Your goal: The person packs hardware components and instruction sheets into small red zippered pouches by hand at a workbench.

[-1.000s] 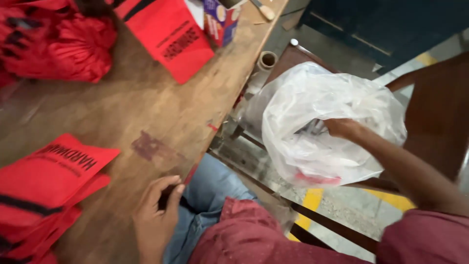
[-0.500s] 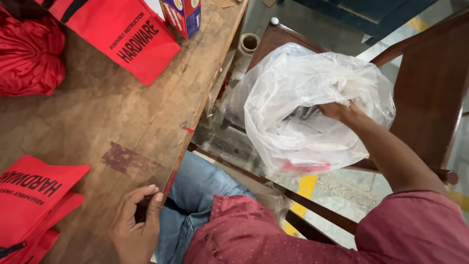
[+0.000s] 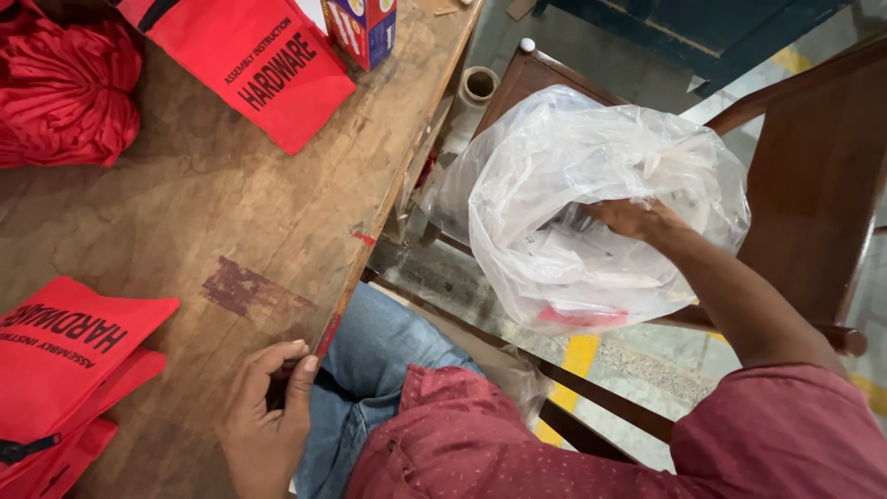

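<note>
In the right half of the frame a large clear plastic bag [image 3: 591, 212] sat on the seat of a dark wooden chair [image 3: 804, 194], its mouth open upward. The person's right hand [image 3: 633, 220] was reaching down inside it, fingers spread loosely among pale packets that I could not make out well through the film; whether the fingers had closed on anything I could not tell. The bag looked thin, soft and crinkled, with no shape of its own, so I judged it would be light but slippery and would sag or tear if pulled by one side only. The safest hold seemed to be the gathered rim, or a hand under the bottom, where something red showed through.

At the lower left of the frame the left hand [image 3: 268, 416] rested on the edge of the worn wooden table [image 3: 231, 203], fingers curled inward around something dark and small; I could not say what it was.

Flat red fabric pouches [image 3: 65, 351] lay stacked at the left edge, one more red pouch [image 3: 254, 69] at the top, a bunched red cloth [image 3: 65, 92] in the upper left corner, and a small printed carton [image 3: 365, 28] at the top edge.
</note>
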